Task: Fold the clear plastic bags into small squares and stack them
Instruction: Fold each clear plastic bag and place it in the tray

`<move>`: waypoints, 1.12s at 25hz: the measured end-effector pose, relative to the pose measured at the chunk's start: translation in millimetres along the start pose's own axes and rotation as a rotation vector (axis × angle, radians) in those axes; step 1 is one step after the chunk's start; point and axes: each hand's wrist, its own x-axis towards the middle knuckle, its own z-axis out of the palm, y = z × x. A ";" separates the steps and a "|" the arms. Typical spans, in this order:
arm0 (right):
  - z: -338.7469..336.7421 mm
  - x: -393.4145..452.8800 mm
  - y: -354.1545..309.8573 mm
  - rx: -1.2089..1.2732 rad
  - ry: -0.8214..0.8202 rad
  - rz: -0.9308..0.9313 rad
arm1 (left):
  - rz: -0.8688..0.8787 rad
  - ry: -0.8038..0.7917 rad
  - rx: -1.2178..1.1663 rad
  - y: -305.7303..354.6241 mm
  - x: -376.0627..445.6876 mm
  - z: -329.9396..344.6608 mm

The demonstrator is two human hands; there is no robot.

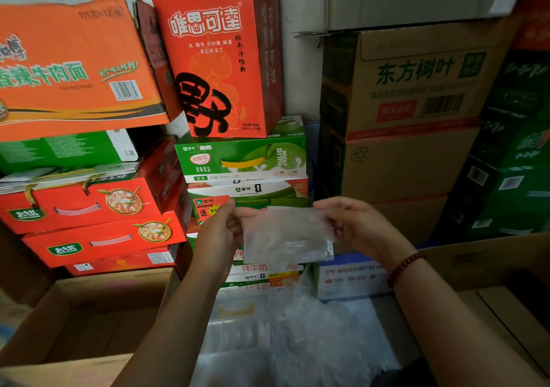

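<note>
While stacked cartons fill the view from 9 to 3 o'clock, left hand [218, 232] pinches the left edge of one clear plastic bag [285, 235], folded to a flat rectangle, held up at centre. Right hand [354, 223] pinches its right edge; red bead bracelet [404, 267] on that wrist. Loose clear bags [297, 336] heaped below at 6 o'clock.

Left hand [218, 232] and right hand [354, 223] raised, fingers pinching, forearms extended forward
</note>
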 end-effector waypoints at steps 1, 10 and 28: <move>0.3 -0.3 -1.0 0.005 -0.003 -0.001 | 0.009 0.000 0.038 -0.6 -0.2 -1.1; 3.5 3.3 7.8 -0.138 -0.064 -0.008 | 0.166 0.005 0.357 -7.3 -8.0 -0.1; 26.5 -2.8 9.4 -0.183 -0.035 -0.090 | 0.196 -0.191 0.558 -15.8 -11.0 0.9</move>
